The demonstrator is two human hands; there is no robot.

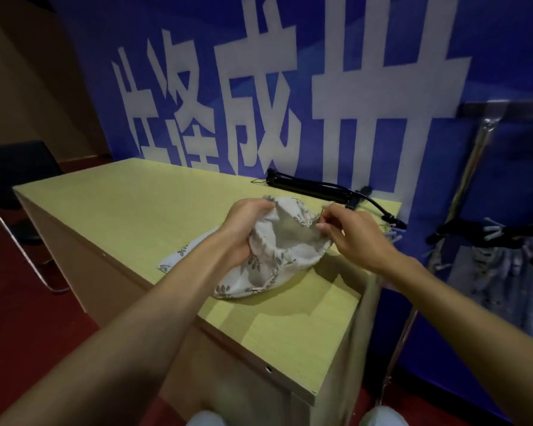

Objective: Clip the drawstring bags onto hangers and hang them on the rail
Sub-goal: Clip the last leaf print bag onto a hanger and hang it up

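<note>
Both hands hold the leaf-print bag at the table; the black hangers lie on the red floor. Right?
No: the head view shows the black hangers on the table, not the floor. The left hand and right hand do hold the leaf-print bag.

Event hall, blue printed backdrop (290, 87), wooden desk (130, 204), red carpet (19, 318)

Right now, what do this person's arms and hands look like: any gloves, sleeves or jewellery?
The left hand and right hand are bare: no gloves, rings or watch, and no sleeves reach the forearms. Pale trouser knees show below.
</note>
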